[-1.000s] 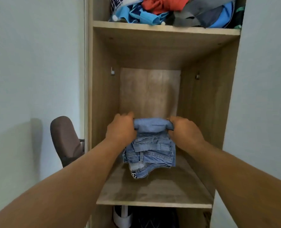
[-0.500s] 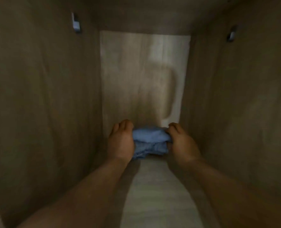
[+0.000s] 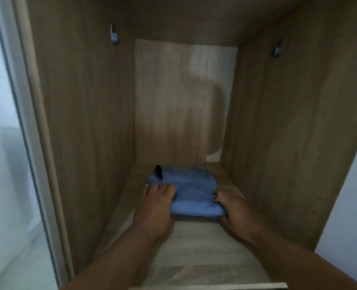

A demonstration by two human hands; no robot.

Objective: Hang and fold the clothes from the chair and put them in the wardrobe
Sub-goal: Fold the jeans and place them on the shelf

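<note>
View from a head-worn camera looking into an open wooden wardrobe (image 3: 83, 114) compartment. Two bare forearms reach in from the bottom of the frame. A folded blue denim garment (image 3: 191, 190) lies flat on the shelf (image 3: 194, 248), towards the back and roughly centred between the side walls. The left hand (image 3: 157, 200) rests against the garment's left edge, fingers extended and touching the cloth; its grip looks loose rather than closed around anything. The right hand (image 3: 233, 208) is at the garment's near right corner, fingers curled over the edge, apparently pinching the fold. One rolled end of the denim stands up slightly at the back left. A small metal bracket (image 3: 114, 36) shows high on the left wall, another bracket (image 3: 277, 50) on the right wall. A pale wall (image 3: 4, 143) is visible to the left.

Judging by this, the garment is folded and set in place, with only a final tidy and release left. Any remaining clothes and the chair are out of view.
</note>
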